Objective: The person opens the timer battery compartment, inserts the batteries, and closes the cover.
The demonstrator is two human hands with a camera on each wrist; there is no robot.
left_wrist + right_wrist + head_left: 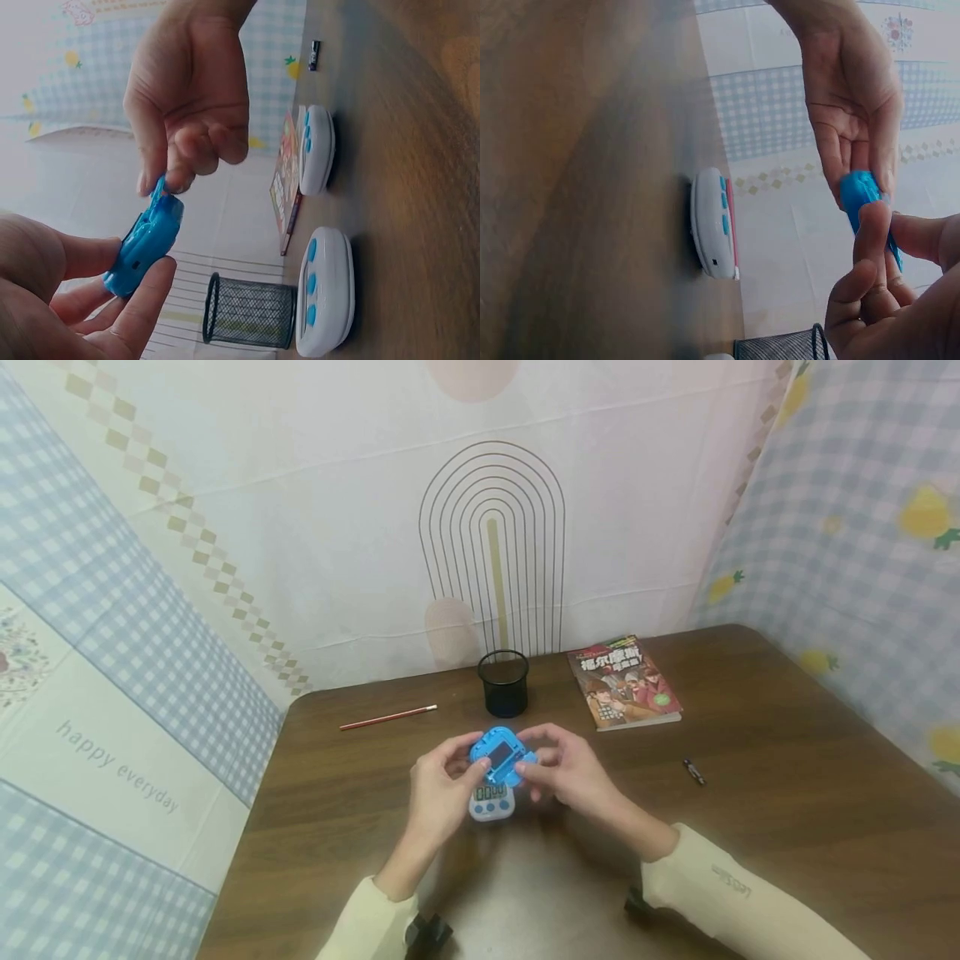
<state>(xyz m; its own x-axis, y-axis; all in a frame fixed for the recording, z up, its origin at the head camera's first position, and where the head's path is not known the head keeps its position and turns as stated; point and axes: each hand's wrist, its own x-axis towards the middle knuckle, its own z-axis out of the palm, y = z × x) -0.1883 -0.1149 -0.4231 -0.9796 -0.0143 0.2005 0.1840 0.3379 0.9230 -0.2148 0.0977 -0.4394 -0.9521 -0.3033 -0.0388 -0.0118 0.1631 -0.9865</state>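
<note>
Both hands hold a small blue plastic device [495, 750] with rounded corners and a dark rectangular panel, raised above the table. My left hand [442, 785] grips its body between thumb and fingers. At its other side, my right hand [573, 772] pinches a thin blue flap [158, 191] that stands out from the body. A white digital timer [491, 808] with blue buttons lies below the hands in the head view, partly covered by the blue device. The left wrist view has two such timers, a nearer timer [326, 292] and a farther timer [318, 150].
Behind the hands stands a black mesh pen holder [506, 697]. To its right lies a book [626, 683] with a colourful cover, to its left a thin red stick [386, 717] with a white end. A small dark cylinder [694, 772] rests on the brown table [330, 827] at right.
</note>
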